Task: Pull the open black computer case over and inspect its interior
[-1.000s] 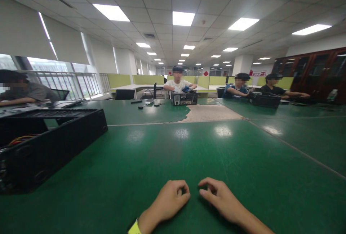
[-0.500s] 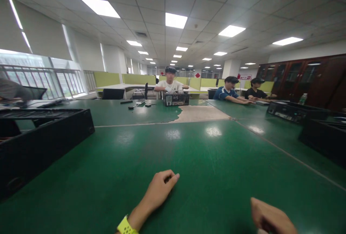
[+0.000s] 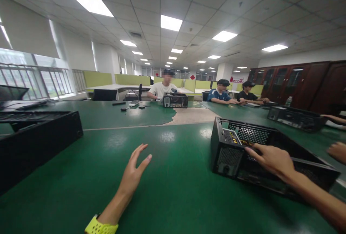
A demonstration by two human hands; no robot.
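Right hand (image 3: 273,160) lies palm down on the near top edge of an open black computer case (image 3: 259,154), fingers stretched out flat toward the case's rear panel and touching its metal frame; nothing is pinched between them. That case lies on its side on the green table (image 3: 173,190), its open face turned up, its perforated rear panel toward the middle of the table, and coloured wires show just inside by the fingertips. Left hand (image 3: 133,172) hangs just above the table well to the left of the case, fingers spread and loose, holding nothing and touching nothing that can be made out; a yellow wristband (image 3: 100,226) sits on its wrist.

Beyond the case on its far right side, another person's hand (image 3: 336,151) reaches in near the case's far corner. Behind the case lies a second black computer case (image 3: 296,118), flat on the table. Far to the left of the held case, a third black case (image 3: 38,142) stands at the table's left edge. At the table's far end, a smaller case (image 3: 175,100) stands in front of a person in a white shirt (image 3: 162,89), and two more seated people are to the right of that one.
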